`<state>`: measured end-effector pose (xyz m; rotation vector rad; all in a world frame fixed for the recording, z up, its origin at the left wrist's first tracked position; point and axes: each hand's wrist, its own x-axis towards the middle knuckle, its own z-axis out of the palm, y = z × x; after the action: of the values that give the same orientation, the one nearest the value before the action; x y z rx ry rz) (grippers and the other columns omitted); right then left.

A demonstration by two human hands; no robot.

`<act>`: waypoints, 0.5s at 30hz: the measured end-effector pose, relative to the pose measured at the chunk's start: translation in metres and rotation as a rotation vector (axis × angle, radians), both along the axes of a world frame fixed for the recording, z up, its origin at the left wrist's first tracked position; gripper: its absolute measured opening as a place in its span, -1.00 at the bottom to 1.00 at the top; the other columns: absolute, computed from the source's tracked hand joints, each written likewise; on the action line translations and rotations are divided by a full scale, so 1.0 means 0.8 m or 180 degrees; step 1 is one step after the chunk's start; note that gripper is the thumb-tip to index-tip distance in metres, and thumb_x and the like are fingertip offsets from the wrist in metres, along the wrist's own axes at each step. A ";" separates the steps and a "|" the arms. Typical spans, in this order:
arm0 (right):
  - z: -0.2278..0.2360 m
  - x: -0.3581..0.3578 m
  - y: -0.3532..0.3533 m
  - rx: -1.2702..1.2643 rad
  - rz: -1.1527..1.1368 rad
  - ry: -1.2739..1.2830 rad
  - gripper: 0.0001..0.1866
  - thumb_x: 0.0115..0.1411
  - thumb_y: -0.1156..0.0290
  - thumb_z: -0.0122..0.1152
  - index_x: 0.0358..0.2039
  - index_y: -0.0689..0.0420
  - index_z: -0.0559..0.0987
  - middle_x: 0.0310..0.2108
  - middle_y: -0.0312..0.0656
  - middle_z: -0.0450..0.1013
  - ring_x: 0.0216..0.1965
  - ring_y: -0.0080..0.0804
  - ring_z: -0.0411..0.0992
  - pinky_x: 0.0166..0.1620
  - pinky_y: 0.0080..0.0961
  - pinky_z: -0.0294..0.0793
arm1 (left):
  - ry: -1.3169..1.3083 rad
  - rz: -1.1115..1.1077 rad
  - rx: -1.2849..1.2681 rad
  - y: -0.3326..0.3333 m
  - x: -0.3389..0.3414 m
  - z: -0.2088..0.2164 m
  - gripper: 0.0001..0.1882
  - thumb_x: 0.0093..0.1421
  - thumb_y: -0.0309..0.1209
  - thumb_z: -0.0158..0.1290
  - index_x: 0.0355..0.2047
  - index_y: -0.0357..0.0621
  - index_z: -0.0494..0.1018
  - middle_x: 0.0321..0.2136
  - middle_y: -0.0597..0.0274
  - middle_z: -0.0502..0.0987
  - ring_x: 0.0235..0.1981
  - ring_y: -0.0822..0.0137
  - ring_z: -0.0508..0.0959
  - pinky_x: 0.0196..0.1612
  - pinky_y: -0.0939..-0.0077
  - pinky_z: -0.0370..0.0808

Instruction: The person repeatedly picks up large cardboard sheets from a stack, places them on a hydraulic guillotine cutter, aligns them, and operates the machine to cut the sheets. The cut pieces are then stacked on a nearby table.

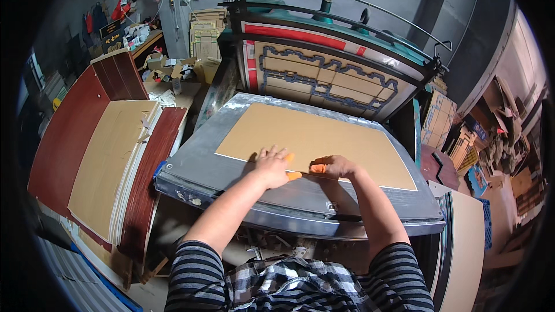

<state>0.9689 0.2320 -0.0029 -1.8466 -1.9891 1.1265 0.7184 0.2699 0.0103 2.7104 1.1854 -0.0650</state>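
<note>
1. We have a single view, from a camera worn on the head, looking steeply down and forward.
2. It sits close above the work: our striped sleeves enter from the near edge, and the metal bed [231, 167] fills the middle.
3. The fisheye lens bends straight edges toward the rim and takes in a stack of cardboard sheets [110, 162] at left and clutter at far right.
4. No second view shares the scene.
</note>
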 end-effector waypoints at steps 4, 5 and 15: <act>-0.022 0.020 -0.035 0.0691 -0.0631 -0.0433 -0.32 0.18 -0.18 0.03 0.15 0.04 0.40 0.18 -0.01 0.29 0.22 -0.06 0.21 0.22 -0.34 0.19 | 0.0425 0.0348 -0.0324 0.033 -0.034 -0.009 -0.24 0.21 0.26 -0.24 0.31 0.15 0.10 0.36 0.23 -0.01 0.37 0.04 -0.08 0.34 -0.01 -0.14; -0.022 0.033 -0.044 0.0808 -0.0936 -0.0807 -0.30 0.19 -0.19 0.01 0.19 0.04 0.36 0.23 0.00 0.23 0.26 -0.05 0.15 0.24 -0.33 0.15 | 0.0439 0.0398 -0.0457 0.034 -0.039 -0.006 -0.23 0.21 0.26 -0.26 0.32 0.17 0.07 0.36 0.24 -0.03 0.38 0.03 -0.09 0.34 -0.01 -0.15; -0.015 0.074 -0.078 0.0198 -0.1078 -0.1889 -0.32 0.21 -0.35 -0.26 0.15 -0.15 0.30 0.24 -0.23 0.16 0.32 -0.06 -0.02 0.21 0.18 -0.05 | 0.0705 0.0500 -0.0698 0.027 -0.033 0.007 -0.22 0.24 0.27 -0.32 0.37 0.23 -0.07 0.39 0.22 -0.12 0.39 0.02 -0.17 0.36 0.03 -0.18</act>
<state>1.0279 0.1696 -0.0146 -2.5694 -1.8165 0.4448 0.6919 0.2917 0.0162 2.4599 1.3578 -0.4559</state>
